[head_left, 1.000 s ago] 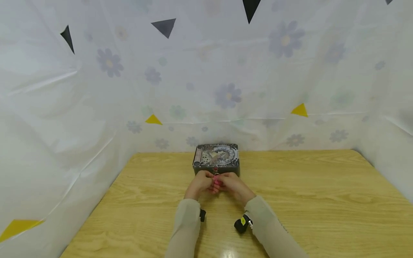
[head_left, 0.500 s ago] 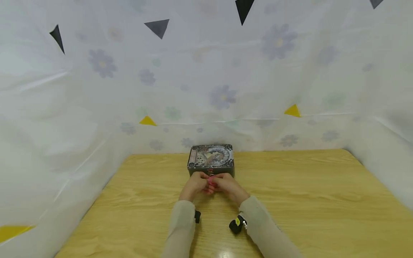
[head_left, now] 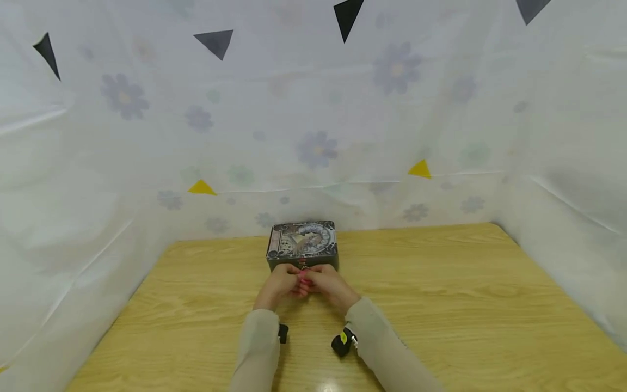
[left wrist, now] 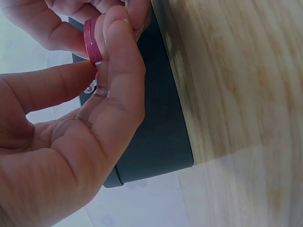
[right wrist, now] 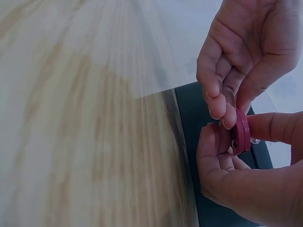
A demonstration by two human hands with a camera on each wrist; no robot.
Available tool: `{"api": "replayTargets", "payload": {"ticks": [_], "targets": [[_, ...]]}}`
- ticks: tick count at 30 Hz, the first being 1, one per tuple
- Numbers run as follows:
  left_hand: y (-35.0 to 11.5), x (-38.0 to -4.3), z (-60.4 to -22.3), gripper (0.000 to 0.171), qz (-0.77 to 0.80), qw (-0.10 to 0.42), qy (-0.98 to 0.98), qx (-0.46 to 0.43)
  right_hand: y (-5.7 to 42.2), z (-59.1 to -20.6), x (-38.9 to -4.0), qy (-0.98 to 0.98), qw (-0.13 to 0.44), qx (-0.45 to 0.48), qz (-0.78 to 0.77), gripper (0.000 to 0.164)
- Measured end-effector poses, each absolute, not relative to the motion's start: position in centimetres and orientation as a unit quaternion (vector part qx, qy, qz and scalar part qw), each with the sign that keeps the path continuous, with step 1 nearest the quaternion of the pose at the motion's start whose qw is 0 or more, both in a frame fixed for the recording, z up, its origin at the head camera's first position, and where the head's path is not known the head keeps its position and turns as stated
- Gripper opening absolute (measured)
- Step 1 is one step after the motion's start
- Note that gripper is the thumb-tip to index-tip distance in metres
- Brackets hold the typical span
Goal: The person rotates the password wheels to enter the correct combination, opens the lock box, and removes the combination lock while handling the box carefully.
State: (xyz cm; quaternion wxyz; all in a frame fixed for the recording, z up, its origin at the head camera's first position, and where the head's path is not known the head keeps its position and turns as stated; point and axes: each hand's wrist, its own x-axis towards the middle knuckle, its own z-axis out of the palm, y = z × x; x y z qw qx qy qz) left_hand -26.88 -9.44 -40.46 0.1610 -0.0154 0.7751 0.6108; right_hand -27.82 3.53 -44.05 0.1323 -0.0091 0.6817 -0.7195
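Observation:
A small round pinkish-red padlock [right wrist: 241, 132] hangs by a metal loop at the front of a dark tin box [head_left: 302, 239] with an ornate printed lid. My left hand [head_left: 280, 283] pinches the padlock between thumb and fingers from the left. From the other side my right hand [head_left: 332, 283] holds it too, thumb on one face and curled fingers behind. In the left wrist view the padlock [left wrist: 92, 42] stands edge-on between both hands' fingertips. Fingers cover much of it, and its face cannot be made out.
The box stands on a wood-grain table [head_left: 416, 283] near its back edge. Behind it hangs a pale flowered curtain [head_left: 264, 109] with dark and yellow triangles. A black wrist strap [head_left: 343, 343] sits beside my right sleeve.
The head view has turned to the right, so the box and hands appear farther left. Both hands stay at the padlock, with only slight finger shifts.

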Motion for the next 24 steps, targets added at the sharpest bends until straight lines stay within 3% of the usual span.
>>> {"api": "replayTargets", "payload": {"ticks": [7, 24], "targets": [[-9.6, -27.0, -40.6, 0.016, 0.603, 0.163, 0.781, -0.011, 3.3, -43.9, -27.5, 0.7, 0.112, -0.001, -0.705, 0.02], [-9.4, -26.9, -40.3, 0.013, 0.6, 0.16, 0.784, -0.021, 3.6, -43.9, -27.7, 0.665, 0.138, 0.005, -0.734, 0.022]]}}
